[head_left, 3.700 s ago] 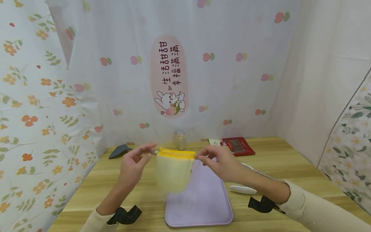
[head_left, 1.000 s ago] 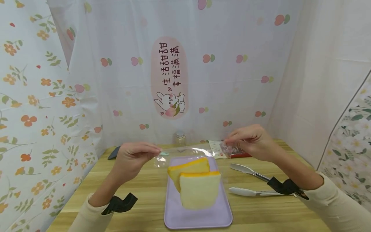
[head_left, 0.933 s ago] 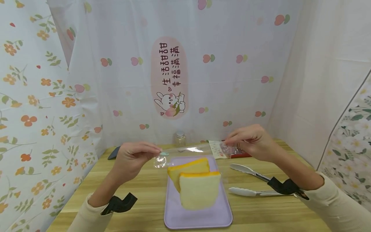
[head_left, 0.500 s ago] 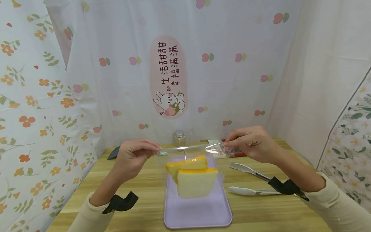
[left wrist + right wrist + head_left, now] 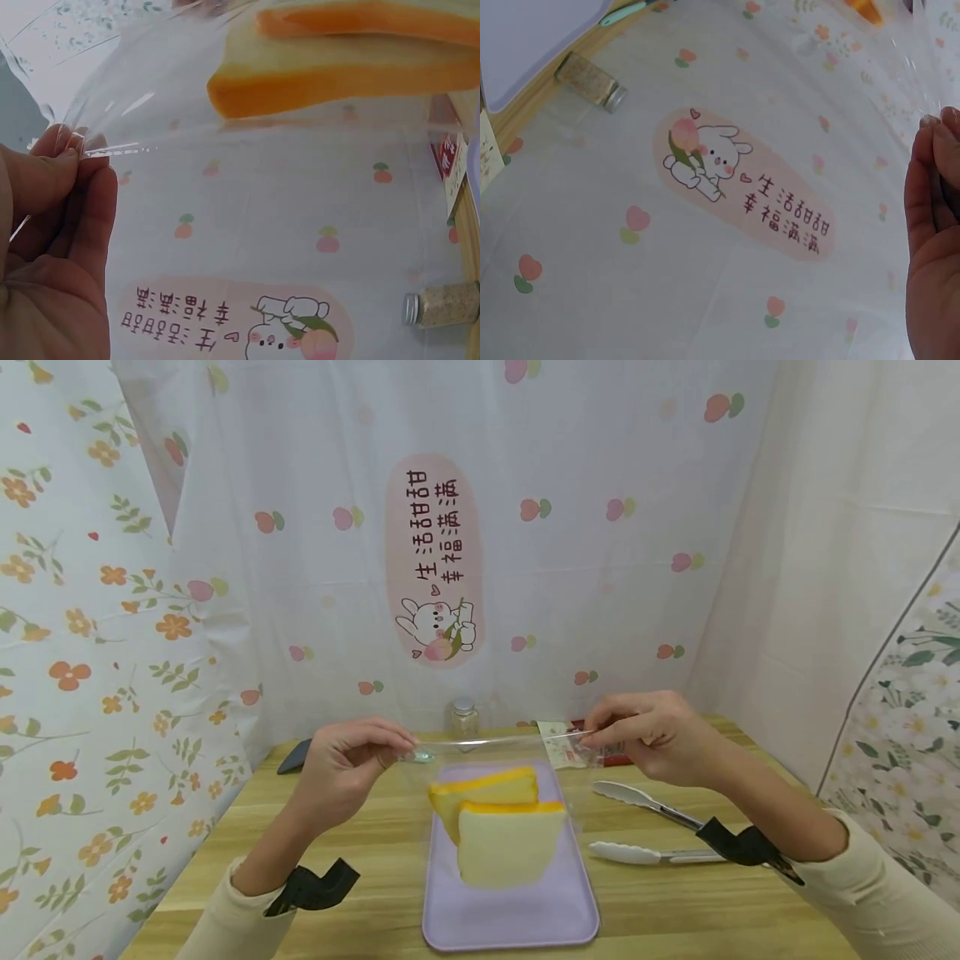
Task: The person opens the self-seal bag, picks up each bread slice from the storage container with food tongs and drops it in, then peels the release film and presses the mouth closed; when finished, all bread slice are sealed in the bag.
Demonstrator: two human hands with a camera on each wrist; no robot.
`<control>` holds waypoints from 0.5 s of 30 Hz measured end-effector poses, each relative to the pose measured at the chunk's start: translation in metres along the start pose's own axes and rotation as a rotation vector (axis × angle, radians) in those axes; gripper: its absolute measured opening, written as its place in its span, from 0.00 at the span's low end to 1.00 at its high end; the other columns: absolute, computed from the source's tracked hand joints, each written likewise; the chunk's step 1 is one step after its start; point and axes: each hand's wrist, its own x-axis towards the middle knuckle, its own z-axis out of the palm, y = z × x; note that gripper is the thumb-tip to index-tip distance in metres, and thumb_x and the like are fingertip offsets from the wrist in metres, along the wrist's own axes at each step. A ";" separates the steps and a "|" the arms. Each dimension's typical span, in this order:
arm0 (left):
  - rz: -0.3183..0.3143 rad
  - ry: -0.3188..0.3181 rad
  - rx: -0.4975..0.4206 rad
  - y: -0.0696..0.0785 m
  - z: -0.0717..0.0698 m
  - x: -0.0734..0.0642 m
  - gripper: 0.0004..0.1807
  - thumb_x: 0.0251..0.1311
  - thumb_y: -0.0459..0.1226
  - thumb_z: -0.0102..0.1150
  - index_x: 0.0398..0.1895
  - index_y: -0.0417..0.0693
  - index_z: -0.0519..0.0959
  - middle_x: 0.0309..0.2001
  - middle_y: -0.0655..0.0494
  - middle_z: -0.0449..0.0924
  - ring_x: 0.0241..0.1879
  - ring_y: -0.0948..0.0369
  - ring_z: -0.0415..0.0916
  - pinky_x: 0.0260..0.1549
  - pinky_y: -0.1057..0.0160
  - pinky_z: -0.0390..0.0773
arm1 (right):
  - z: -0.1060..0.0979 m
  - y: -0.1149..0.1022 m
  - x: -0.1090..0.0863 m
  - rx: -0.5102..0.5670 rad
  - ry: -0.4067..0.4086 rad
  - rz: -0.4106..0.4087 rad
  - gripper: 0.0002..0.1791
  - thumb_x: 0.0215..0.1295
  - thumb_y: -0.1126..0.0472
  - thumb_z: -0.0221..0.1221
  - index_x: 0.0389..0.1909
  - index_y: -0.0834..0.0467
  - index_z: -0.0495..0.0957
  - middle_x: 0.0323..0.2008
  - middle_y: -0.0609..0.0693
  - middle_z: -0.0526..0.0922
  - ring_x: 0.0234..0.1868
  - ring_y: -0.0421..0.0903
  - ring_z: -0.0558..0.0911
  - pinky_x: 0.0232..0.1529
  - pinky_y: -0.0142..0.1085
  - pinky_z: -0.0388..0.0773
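A clear plastic bag (image 5: 487,752) is stretched between my two hands, and two bread slices (image 5: 512,847) with orange-yellow crusts show through it, overlapping low in the middle. My left hand (image 5: 348,772) pinches the bag's upper left corner between thumb and fingers; the left wrist view shows the film (image 5: 150,112) drawn taut from that pinch. At the upper right corner my right hand (image 5: 656,739) pinches the film in the same way. Beneath the bread lies a lilac tray (image 5: 510,927). In the right wrist view the bag's film (image 5: 922,67) is faint beside my fingertips.
Tongs (image 5: 630,853) with white tips lie spread on the table right of the tray. At the back stand a small glass jar (image 5: 465,722) and a red packet (image 5: 618,760) with a pale label. A dark grey tool head (image 5: 294,757) rests behind my left hand.
Since the first frame my right hand has moved right, widening the bag, and both bread slices show apart. Over the last second the slices have shifted up slightly, then down a little.
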 end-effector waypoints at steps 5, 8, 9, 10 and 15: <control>0.027 0.038 -0.042 -0.002 0.004 0.001 0.12 0.55 0.12 0.56 0.30 0.31 0.84 0.37 0.55 0.86 0.41 0.63 0.83 0.39 0.68 0.81 | 0.002 -0.002 -0.002 0.002 -0.007 0.040 0.28 0.49 0.83 0.44 0.37 0.59 0.88 0.35 0.51 0.83 0.30 0.42 0.79 0.24 0.22 0.69; 0.040 0.049 -0.106 -0.003 0.006 0.002 0.12 0.56 0.13 0.56 0.31 0.31 0.84 0.37 0.55 0.86 0.40 0.63 0.83 0.40 0.68 0.81 | 0.002 -0.004 -0.004 -0.017 -0.020 0.088 0.27 0.49 0.83 0.45 0.36 0.58 0.88 0.35 0.49 0.84 0.31 0.41 0.79 0.26 0.22 0.70; 0.036 0.049 -0.119 -0.003 0.007 0.002 0.13 0.56 0.13 0.55 0.32 0.32 0.85 0.38 0.55 0.86 0.40 0.63 0.83 0.40 0.68 0.81 | 0.002 -0.005 -0.004 -0.024 -0.024 0.102 0.27 0.49 0.83 0.45 0.35 0.58 0.88 0.35 0.49 0.84 0.32 0.41 0.80 0.26 0.22 0.71; 0.031 0.047 -0.133 -0.003 0.008 0.002 0.13 0.57 0.13 0.55 0.33 0.33 0.85 0.38 0.55 0.86 0.40 0.63 0.83 0.40 0.68 0.81 | 0.002 -0.006 -0.004 -0.027 -0.029 0.111 0.28 0.49 0.84 0.45 0.35 0.58 0.88 0.35 0.48 0.84 0.32 0.41 0.80 0.27 0.22 0.71; -0.002 0.051 -0.174 -0.005 0.009 0.003 0.14 0.59 0.15 0.55 0.35 0.37 0.86 0.39 0.54 0.86 0.39 0.63 0.83 0.40 0.67 0.81 | 0.002 -0.008 -0.006 0.003 -0.048 0.144 0.28 0.47 0.86 0.48 0.37 0.58 0.88 0.37 0.47 0.84 0.34 0.41 0.81 0.30 0.23 0.75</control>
